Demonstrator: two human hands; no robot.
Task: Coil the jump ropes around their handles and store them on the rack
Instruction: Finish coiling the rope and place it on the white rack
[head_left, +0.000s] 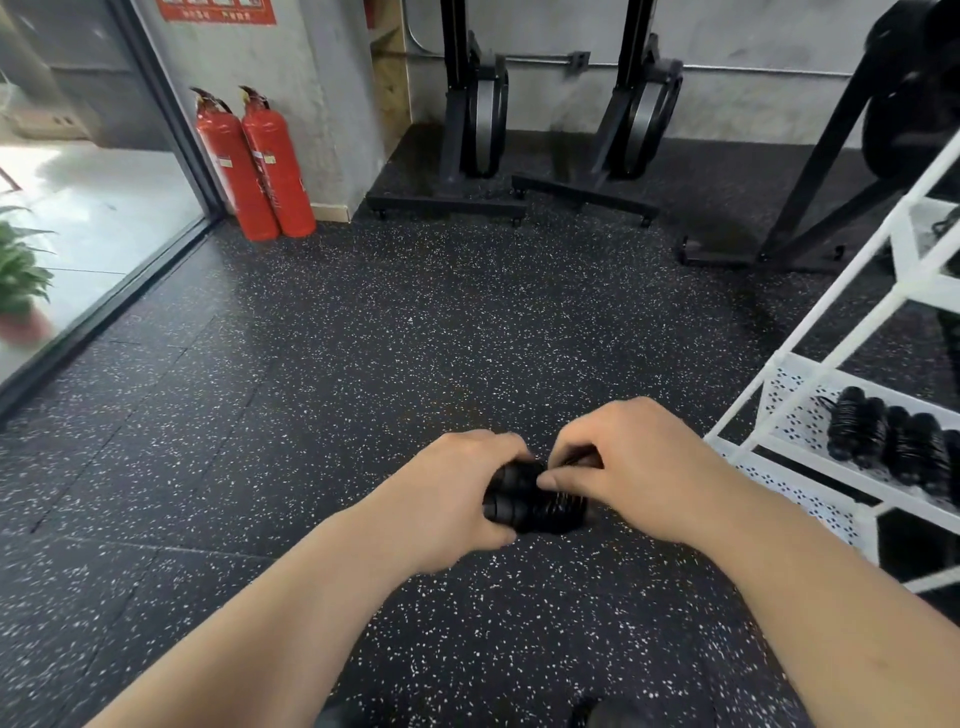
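Left hand: grip wrapped around coiled jump rope
Right hand: pinching rope's end
Risk: loose tuck, coils likely unwinding before reaching rack, right

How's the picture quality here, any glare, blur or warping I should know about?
Head view: daylight blows out the floor beyond the glass door, and the potted plant there is smeared; wide-angle bending tilts the white rack and fire extinguishers; both hands and the coiled jump rope stay fairly sharp.

hidden: our left hand and right hand cover most of the coiled rope | cut off: rack at right edge
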